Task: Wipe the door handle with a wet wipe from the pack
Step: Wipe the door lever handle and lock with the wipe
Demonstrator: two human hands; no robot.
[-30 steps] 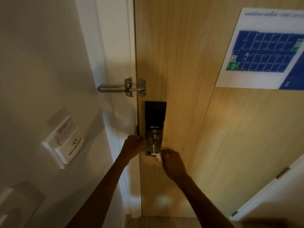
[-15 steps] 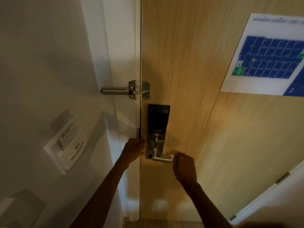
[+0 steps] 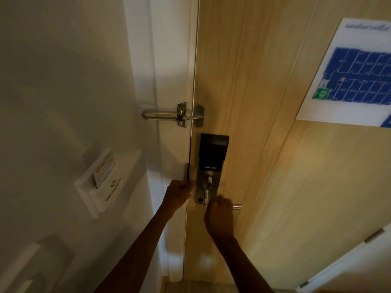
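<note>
Metal door handle (image 3: 236, 206) is gripped by the closed right hand (image 3: 220, 215); left hand (image 3: 177, 194) curled at the door edge (image 3: 191, 144).

A metal swing-bar door guard (image 3: 173, 115) spans the gap between the white door frame (image 3: 169, 60) and the left edge of the wooden door (image 3: 254, 81), its loop lying on the frame side. Just below it on the door sits a black smart lock panel (image 3: 213, 152) marked "SMART LOCK". A blue-and-white evacuation floor plan (image 3: 355, 77) is stuck near the door's upper right. On the white wall (image 3: 63, 81) to the left, a key card holder (image 3: 99, 187) has 1 card (image 3: 104, 170) slotted in it. A hinged white panel (image 3: 359, 256) shows at lower right.
</note>
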